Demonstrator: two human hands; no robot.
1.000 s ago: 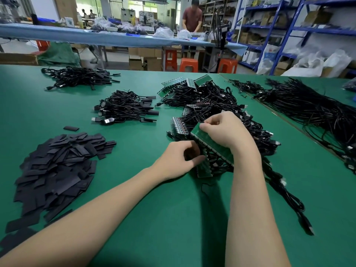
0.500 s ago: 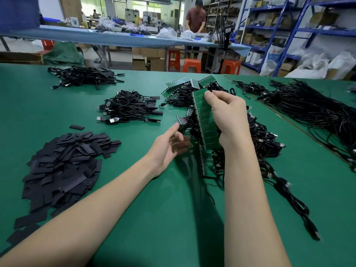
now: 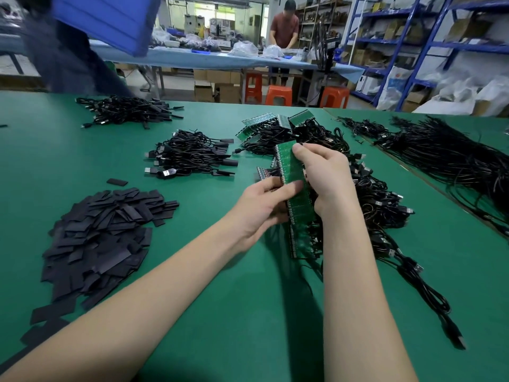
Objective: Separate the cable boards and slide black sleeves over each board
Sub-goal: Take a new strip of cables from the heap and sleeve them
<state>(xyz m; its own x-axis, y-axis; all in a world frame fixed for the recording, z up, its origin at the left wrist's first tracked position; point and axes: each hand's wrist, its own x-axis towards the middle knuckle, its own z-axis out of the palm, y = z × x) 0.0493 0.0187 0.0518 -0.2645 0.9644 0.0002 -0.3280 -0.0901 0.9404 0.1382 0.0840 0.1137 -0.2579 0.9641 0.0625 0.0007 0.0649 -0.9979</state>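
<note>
A long green strip of joined cable boards stands almost on end above the green table, black cables hanging from it. My right hand grips the strip from the right, fingertips at its top end. My left hand holds its middle from the left, thumb pressed on the green face. A heap of flat black sleeves lies on the table at the left. More board strips lie on a cable pile behind my hands.
Bundles of black USB cables lie at the back left, centre and along the right. A blurred person with a blue crate passes at the top left. Another person works at a far table, with orange stools nearby.
My right hand lifted the board strip off the cable pile and turned it upright. My left hand opened, then took hold of its middle. A person with a blue crate came into view.
</note>
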